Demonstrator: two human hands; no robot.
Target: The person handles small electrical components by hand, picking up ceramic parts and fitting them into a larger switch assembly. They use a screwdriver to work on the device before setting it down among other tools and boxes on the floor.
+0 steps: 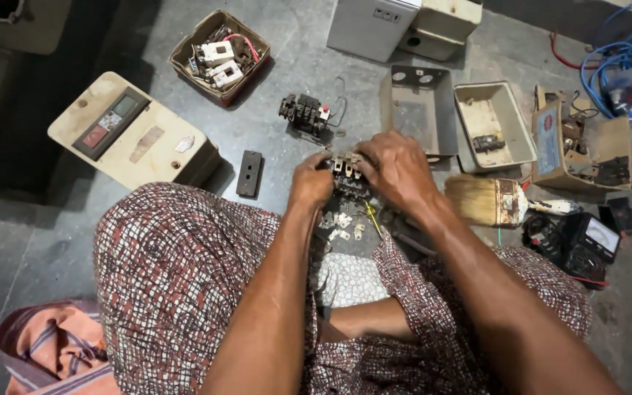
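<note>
- Head view looks down on a person seated on a grey concrete floor (287, 44), knees spread in patterned cloth.
- Left hand (311, 181) is curled shut on the left side of a small black contactor block (347, 172) with metal terminals on top.
- Right hand (396, 170) grips the same block from the right, fingers bent over its upper edge.
- That block sits between both hands, just above the floor in front of the knees.
- Small white loose parts (339, 225) lie on the floor just under the hands, with a yellow-handled screwdriver (371, 217) beside them.
- A second black contactor (304, 115) stands on the floor beyond the hands, apart from them.
- A wide paintbrush (491, 201) lies to the right of the right wrist; near it sits a black analogue meter (591, 239).
- Two open metal housings (418, 110) rest beyond the right hand, and a cardboard box (219, 55) of switch parts lies at far left.
- A beige starter cover (137, 135) with a dark window lies at left, a small black plate (249, 173) beside it.
</note>
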